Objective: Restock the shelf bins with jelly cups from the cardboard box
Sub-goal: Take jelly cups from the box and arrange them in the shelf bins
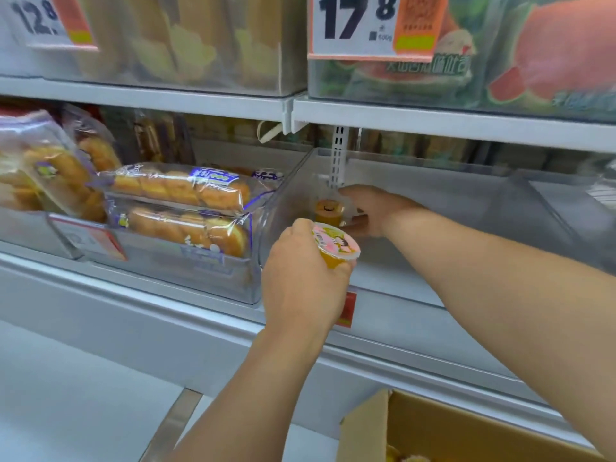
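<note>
My left hand [301, 281] grips a jelly cup [336, 249] with yellow jelly and a pink and yellow lid, just in front of the clear shelf bin [450, 191]. My right hand [375, 211] reaches into that bin. Its thumb and fingers are spread just right of a second yellow jelly cup [327, 211], which stands upright in the bin's back left corner. I cannot tell whether the fingers touch that cup. The cardboard box [466, 425] sits open at the bottom right, below the shelf, with a few yellow cups [401, 456] showing at the frame's lower edge.
The bin to the left holds bagged bread rolls [180, 208] and donuts [50, 175]. The shelf above carries bins of yellow packs and watermelon-print bags [533, 61], with price tags [363, 25] hanging in front. A white shelf ledge [166, 315] runs below the bins.
</note>
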